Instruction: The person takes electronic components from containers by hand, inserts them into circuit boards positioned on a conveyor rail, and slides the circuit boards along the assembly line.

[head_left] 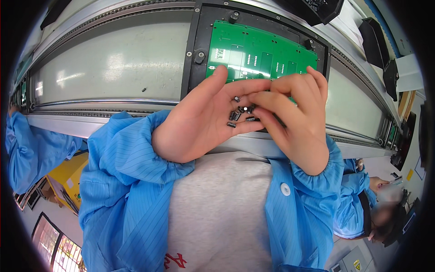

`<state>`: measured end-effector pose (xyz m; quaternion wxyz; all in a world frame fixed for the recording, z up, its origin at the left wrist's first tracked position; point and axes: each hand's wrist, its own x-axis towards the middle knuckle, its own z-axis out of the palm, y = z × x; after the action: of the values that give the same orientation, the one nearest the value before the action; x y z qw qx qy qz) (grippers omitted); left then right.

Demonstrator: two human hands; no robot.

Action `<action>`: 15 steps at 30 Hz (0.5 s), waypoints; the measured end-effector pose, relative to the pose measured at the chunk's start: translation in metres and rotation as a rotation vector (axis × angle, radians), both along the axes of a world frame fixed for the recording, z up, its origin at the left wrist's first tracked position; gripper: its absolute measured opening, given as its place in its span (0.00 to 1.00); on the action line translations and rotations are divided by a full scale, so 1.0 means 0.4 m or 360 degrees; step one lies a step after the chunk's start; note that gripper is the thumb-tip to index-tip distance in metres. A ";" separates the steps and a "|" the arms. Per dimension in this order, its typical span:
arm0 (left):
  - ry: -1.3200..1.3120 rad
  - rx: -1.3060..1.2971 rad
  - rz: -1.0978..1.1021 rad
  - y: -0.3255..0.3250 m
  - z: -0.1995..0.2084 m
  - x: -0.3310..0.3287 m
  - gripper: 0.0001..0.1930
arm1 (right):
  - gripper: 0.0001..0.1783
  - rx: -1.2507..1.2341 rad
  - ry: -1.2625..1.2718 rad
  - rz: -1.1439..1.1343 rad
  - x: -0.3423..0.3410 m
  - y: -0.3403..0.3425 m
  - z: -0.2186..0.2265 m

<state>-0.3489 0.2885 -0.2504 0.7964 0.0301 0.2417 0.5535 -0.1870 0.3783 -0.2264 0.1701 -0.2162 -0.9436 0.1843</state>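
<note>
Palm up in front of my chest, my left hand [199, 118] cups several small black cylindrical capacitors [235, 115] near the base of its fingers. Thumb and fingers of my right hand [297, 120] reach into that palm, closed in a pinch on one capacitor [249, 109] whose shiny end shows. Just beyond both hands lies a green circuit board [258, 47], seated in a black carrier frame [198, 31]. My fingers hide part of the board's near edge.
The carrier rests on a conveyor with a metal rail [99, 101] along its near side. A small dark part [144, 89] lies on the pale conveyor bed. Black bins [324, 9] stand at the far right. Other people in blue sleeves [41, 145] are at both sides.
</note>
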 end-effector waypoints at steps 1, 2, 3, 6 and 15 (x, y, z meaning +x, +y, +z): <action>0.0019 0.0034 -0.0017 -0.002 -0.003 -0.002 0.30 | 0.09 -0.0052 0.0015 0.0007 0.002 0.004 0.004; 0.0037 0.0068 -0.0035 -0.004 -0.004 -0.005 0.28 | 0.08 -0.0104 0.0030 0.0014 0.002 0.005 0.007; 0.0034 0.0069 -0.0034 -0.006 -0.003 -0.007 0.28 | 0.08 -0.0103 0.0027 0.0014 0.002 0.004 0.009; 0.0610 0.0269 -0.0164 -0.012 0.005 -0.014 0.20 | 0.08 -0.0278 0.0105 -0.0053 0.007 -0.006 0.019; 0.0930 0.0450 -0.0305 -0.027 0.020 -0.033 0.04 | 0.08 -0.0556 0.0220 -0.0092 0.000 -0.025 0.029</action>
<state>-0.3623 0.2778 -0.2424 0.7298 0.3202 0.3766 0.4722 -0.1869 0.3684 -0.2150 0.1997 -0.2563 -0.8767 0.3547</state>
